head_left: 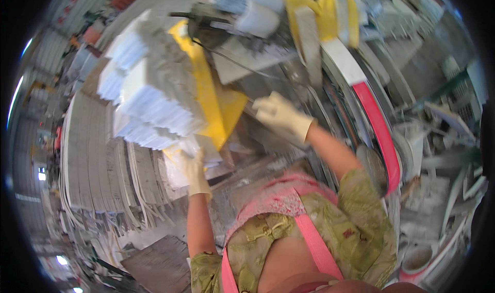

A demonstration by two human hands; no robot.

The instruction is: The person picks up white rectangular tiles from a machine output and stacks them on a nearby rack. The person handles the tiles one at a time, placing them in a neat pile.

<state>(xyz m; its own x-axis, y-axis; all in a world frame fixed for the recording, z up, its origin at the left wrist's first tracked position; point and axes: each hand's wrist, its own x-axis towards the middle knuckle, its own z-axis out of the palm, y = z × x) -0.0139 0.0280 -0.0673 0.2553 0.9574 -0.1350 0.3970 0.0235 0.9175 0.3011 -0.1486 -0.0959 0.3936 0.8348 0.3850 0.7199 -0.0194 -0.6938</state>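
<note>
Both my hands wear pale cream gloves and are smeared by motion. My left hand (192, 169) is at the near end of a stack of white, blue-tinged sheets (154, 94). Its thumb and fingers are around the edge of a small white bundle (206, 158) there. My right hand (283, 119) is in the air over the work surface, right of a folded yellow sheet (224, 120). Its fingers point left, loosely bent and slightly apart, and nothing shows in them. The yellow sheet lies along the right side of the white stack.
Grey layered strips (95, 159) are piled at the left. A machine with a curved white and pink guard (379, 133) stands at my right. Further off are more yellow material (330, 14), white bundles (258, 14) and a dark clamp-like tool (201, 20) with a thin cable.
</note>
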